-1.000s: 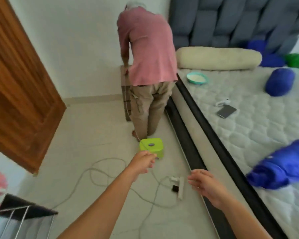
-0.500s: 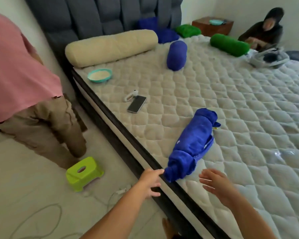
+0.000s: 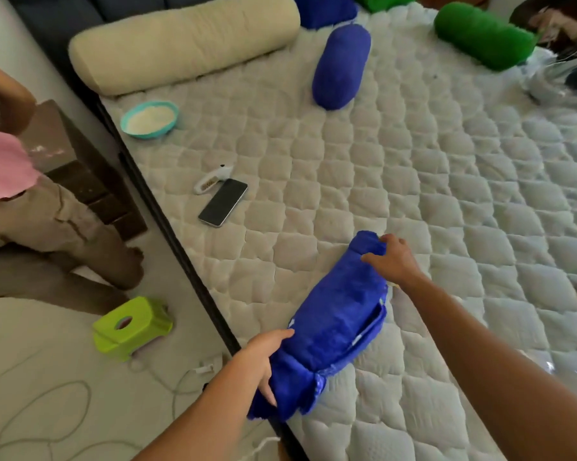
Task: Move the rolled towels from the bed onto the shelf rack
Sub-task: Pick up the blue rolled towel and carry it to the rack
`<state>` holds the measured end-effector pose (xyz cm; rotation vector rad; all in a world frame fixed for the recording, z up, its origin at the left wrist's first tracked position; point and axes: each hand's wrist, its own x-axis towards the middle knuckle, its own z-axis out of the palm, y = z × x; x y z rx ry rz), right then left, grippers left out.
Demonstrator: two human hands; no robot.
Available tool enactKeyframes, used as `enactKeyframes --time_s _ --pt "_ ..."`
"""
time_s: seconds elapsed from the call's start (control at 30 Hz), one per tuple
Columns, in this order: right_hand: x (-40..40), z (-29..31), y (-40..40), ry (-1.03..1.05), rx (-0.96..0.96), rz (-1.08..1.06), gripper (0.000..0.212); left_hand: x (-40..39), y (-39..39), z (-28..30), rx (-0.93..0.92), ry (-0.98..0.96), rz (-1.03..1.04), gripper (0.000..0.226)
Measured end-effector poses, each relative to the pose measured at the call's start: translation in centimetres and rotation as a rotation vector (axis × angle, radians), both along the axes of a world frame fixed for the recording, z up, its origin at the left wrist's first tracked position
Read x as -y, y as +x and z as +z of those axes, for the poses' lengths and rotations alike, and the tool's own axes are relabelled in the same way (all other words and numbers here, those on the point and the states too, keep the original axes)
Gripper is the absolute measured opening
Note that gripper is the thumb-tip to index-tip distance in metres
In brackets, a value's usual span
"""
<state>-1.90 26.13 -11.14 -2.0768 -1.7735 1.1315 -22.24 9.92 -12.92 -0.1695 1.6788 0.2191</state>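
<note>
A loosely rolled blue towel lies at the near edge of the quilted mattress. My left hand grips its near end, which hangs over the bed edge. My right hand holds its far end from above. A second blue rolled towel rests further up the bed. A green rolled towel lies at the far right, with more blue and green rolls behind the cream bolster. The shelf rack is out of view.
A phone, a white remote and a teal bowl lie on the mattress. A person in a pink shirt stands left by a dark nightstand. A green stool and cables are on the floor. Another person sits at far right.
The view swung from the floor to the bed. Both hands reached forward and closed on the near blue towel, left on its near end, right on its far end.
</note>
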Motion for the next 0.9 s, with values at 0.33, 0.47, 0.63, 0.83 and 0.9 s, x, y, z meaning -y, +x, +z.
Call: enactKeyframes --time_s 0.33,0.47,0.63,0.83,0.9 --pt "0.0 -3.9 1.3 -0.234 0.122 0.062 0.076 1.4 -1.0 -2.5 -0.017 0.029 0.067 0.065" --pt "1.2 -3.7 2.5 -0.274 0.055 -0.036 0.048 3.4 -1.3 -3.7 -0.018 0.074 0.172 0.051" --pt "5.0 -3.0 2.9 -0.262 -0.093 -0.256 0.049 4.9 -2.0 -3.6 -0.063 0.114 0.153 0.044" --pt "11.4 -0.9 1.3 -0.364 -0.449 -0.499 0.065 7.8 -6.5 -0.8 -0.223 0.3 0.175 0.034" --pt "13.7 0.4 -0.4 -0.357 -0.523 -0.49 0.069 9.6 -8.7 0.3 -0.31 0.38 0.172 0.034"
